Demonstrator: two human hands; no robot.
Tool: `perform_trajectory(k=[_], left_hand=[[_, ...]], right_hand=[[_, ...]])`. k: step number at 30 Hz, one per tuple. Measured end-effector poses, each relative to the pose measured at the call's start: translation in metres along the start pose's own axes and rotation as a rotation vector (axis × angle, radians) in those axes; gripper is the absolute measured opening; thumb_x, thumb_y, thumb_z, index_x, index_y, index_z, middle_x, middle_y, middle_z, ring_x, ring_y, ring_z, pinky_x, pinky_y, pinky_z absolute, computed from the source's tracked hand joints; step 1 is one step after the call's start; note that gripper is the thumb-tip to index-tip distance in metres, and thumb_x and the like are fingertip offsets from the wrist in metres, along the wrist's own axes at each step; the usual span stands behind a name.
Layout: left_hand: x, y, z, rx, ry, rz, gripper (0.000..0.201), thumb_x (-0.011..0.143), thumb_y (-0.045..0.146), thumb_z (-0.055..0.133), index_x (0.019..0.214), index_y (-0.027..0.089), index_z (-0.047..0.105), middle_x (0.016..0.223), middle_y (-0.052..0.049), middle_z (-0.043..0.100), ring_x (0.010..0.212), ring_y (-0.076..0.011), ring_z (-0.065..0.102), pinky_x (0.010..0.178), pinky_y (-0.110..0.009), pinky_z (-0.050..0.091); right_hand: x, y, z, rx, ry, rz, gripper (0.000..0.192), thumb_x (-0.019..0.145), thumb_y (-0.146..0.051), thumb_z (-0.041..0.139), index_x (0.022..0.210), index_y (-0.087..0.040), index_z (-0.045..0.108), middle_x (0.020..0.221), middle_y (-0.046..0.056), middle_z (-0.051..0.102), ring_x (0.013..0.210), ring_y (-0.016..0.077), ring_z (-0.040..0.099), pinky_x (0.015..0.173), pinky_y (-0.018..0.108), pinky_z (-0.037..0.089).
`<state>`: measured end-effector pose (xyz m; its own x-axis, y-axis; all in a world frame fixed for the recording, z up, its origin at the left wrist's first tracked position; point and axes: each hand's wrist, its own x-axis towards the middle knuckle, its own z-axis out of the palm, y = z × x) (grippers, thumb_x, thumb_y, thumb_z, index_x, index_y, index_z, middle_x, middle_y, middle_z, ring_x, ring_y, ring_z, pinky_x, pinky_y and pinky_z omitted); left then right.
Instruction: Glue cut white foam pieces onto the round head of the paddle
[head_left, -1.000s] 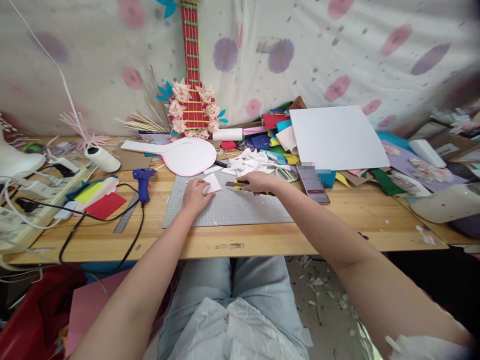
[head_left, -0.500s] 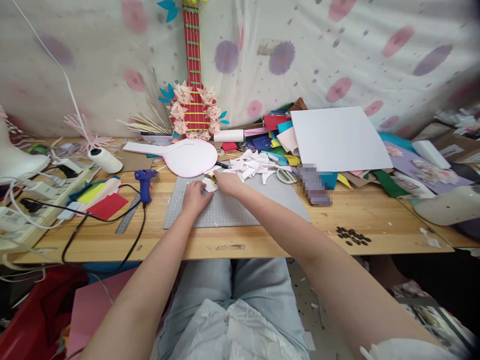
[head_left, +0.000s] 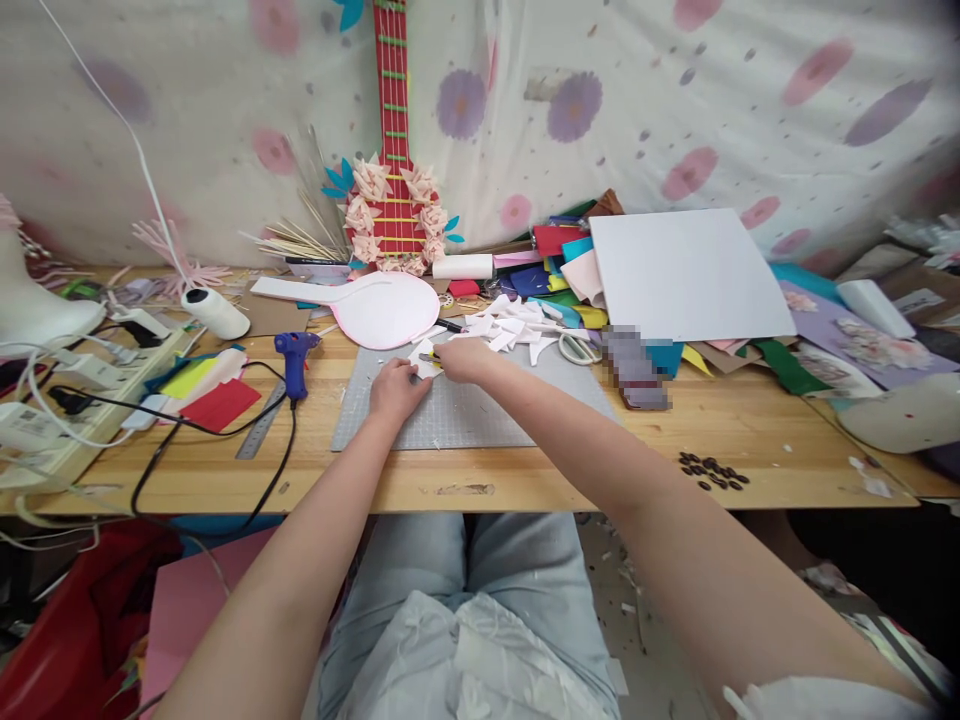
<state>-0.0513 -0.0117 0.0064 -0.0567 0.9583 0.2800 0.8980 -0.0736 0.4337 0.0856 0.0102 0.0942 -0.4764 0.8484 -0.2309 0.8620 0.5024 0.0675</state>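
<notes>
My left fingers (head_left: 399, 370) are drawn close about the near-left part of a small white piece (head_left: 421, 353), holding it at the far-left part of the grey cutting mat (head_left: 480, 420). My right fingers (head_left: 450, 350) are wrapped tight round a cutter (head_left: 432, 358) — only a bit of its yellow body shows — with its front end over the piece; whether the blade touches, I cannot tell.

The mat lies midway along the counter (head_left: 570, 480), near the front edge. White scraps (head_left: 514, 322) heap along its far edge, and a pair of scissors (head_left: 579, 348) rests just right of them. Toward the counter's left end stand a blue glue gun (head_left: 296, 362) and a power strip (head_left: 49, 455); near the front right corner lie small dark beads (head_left: 712, 470). At the back edge, a red guitar-shaped piece (head_left: 395, 215) leans against a flower-printed curtain (head_left: 525, 170).
</notes>
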Motion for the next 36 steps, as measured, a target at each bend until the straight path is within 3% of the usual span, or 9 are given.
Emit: perform_trajectory(k=[7,10,12,16,18,21,24,31,36], left_hand=[[0.002,-0.002,0.002,-0.038,0.01,0.02,0.019,0.073,0.035,0.066,0.085,0.02,0.069,0.106,-0.007,0.063,0.103,-0.0225,0.058,0.091,-0.032,0.045],[0.002,-0.003,0.002,-0.06,0.033,0.056,0.018,0.073,0.032,0.066,0.086,0.019,0.067,0.103,-0.007,0.062,0.1,-0.0221,0.058,0.089,-0.032,0.045],[0.001,-0.001,0.0,-0.039,0.056,0.072,0.021,0.073,0.034,0.067,0.087,0.018,0.065,0.099,-0.008,0.061,0.099,-0.0236,0.057,0.089,-0.034,0.045],[-0.002,0.002,-0.005,0.04,0.099,0.054,0.047,0.066,0.048,0.07,0.099,0.016,0.061,0.104,-0.012,0.057,0.103,-0.03,0.053,0.089,-0.041,0.044],[-0.003,0.002,-0.006,0.032,0.099,0.082,0.052,0.067,0.047,0.069,0.106,0.016,0.058,0.11,-0.013,0.056,0.106,-0.031,0.051,0.091,-0.043,0.042],[-0.002,-0.004,-0.006,-0.023,0.041,0.165,0.039,0.069,0.03,0.066,0.106,0.018,0.058,0.111,-0.011,0.059,0.108,-0.0291,0.05,0.094,-0.041,0.04],[0.001,-0.011,-0.003,-0.082,0.012,0.141,0.029,0.071,0.017,0.06,0.099,0.018,0.059,0.104,-0.009,0.063,0.103,-0.0266,0.053,0.093,-0.039,0.041],[0.003,-0.013,-0.003,-0.154,0.023,-0.003,0.019,0.073,0.022,0.062,0.091,0.019,0.058,0.094,-0.007,0.065,0.095,-0.0241,0.056,0.086,-0.037,0.044],[0.002,-0.01,-0.004,-0.147,0.021,-0.054,0.019,0.073,0.023,0.062,0.091,0.02,0.057,0.095,-0.006,0.065,0.095,-0.0225,0.057,0.085,-0.035,0.044]], right_hand=[[-0.043,0.038,0.01,0.047,-0.116,0.026,0.038,0.085,-0.02,0.046,0.122,-0.019,0.056,0.109,0.015,0.067,0.097,0.0271,0.064,0.07,0.031,0.044],[-0.058,0.055,0.006,0.143,-0.242,0.047,0.038,0.085,-0.023,0.048,0.121,-0.022,0.057,0.083,0.008,0.071,0.071,0.0216,0.066,0.062,0.028,0.042],[-0.064,0.064,0.003,0.242,-0.225,0.065,0.042,0.085,-0.027,0.048,0.127,-0.023,0.053,0.08,0.006,0.071,0.061,0.018,0.064,0.06,0.026,0.041],[-0.065,0.07,0.002,0.339,-0.072,0.164,0.051,0.087,-0.028,0.045,0.138,-0.023,0.041,0.097,0.007,0.07,0.06,0.0154,0.063,0.06,0.026,0.041],[-0.061,0.068,0.004,0.327,-0.031,0.205,0.053,0.088,-0.027,0.043,0.14,-0.022,0.038,0.101,0.008,0.07,0.065,0.0168,0.064,0.063,0.026,0.041],[-0.052,0.061,0.011,0.287,0.026,0.205,0.05,0.088,-0.027,0.042,0.138,-0.021,0.04,0.112,0.011,0.067,0.084,0.0218,0.065,0.069,0.029,0.043],[-0.041,0.05,0.019,0.229,0.089,0.189,0.045,0.088,-0.027,0.042,0.132,-0.021,0.046,0.122,0.013,0.061,0.103,0.0267,0.061,0.077,0.033,0.044],[-0.014,-0.002,0.014,0.126,0.186,0.083,0.037,0.088,-0.019,0.04,0.122,-0.011,0.05,0.11,0.018,0.065,0.102,0.0259,0.062,0.079,0.033,0.047],[-0.007,-0.021,0.003,0.066,0.085,0.033,0.032,0.088,-0.019,0.043,0.114,-0.009,0.057,0.11,0.021,0.064,0.107,0.0262,0.06,0.083,0.033,0.047]])
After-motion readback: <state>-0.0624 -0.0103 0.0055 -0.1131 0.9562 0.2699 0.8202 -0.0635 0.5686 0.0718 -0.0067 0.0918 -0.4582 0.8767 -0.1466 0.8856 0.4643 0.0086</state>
